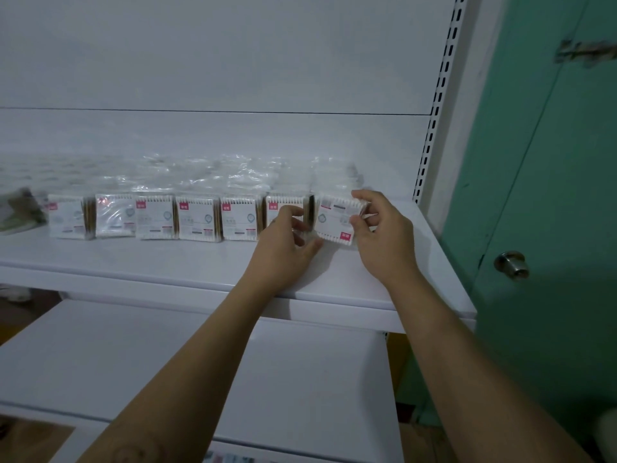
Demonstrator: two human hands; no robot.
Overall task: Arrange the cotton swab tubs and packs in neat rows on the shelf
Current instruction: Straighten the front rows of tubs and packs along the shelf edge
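Because the end pack (335,217) sits tilted near the right end of the shelf (167,259), its pink tag at the lower right while its neighbours carry theirs at the upper left, it likely needs turning over, then setting flush against the 6th pack (278,208). The right hand (384,235) pinches its right edge. The left hand (287,248) curls its fingers where the 2 meet; whether it grips is unclear. The row of packs (155,217) counts 7 with it, 0 tubs show, and crumpled clear wrap (207,175) lies behind.
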